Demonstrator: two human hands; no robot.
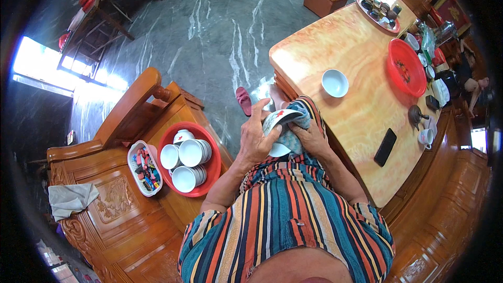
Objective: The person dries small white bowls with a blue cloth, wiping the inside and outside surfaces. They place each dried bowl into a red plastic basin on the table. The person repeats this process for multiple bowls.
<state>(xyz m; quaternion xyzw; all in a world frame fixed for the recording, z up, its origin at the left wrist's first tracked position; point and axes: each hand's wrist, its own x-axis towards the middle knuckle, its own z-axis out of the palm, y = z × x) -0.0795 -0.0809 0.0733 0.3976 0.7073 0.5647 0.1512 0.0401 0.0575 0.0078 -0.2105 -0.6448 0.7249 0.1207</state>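
My left hand (255,139) grips a white bowl (283,117) with a red pattern, tilted on its side above my lap. Against the bowl, my right hand (312,139) is closed on a blue-grey cloth (296,135), part of which wraps over the bowl's rim. Below them a second white rounded piece (279,150) shows at my lap; whether it is another bowl I cannot tell. On the table to my right sits a single white bowl (335,83). To my left, a red basin (211,174) holds several stacked white bowls (192,153).
A white tub (149,193) of small coloured items stands beside the basin on the wooden bench (112,207). On the marble-topped table (361,120) are a black phone (385,147), a red plastic basin (393,76), a tray of small jars (378,12) and a cup (425,137). A pink slipper (243,100) lies on the floor.
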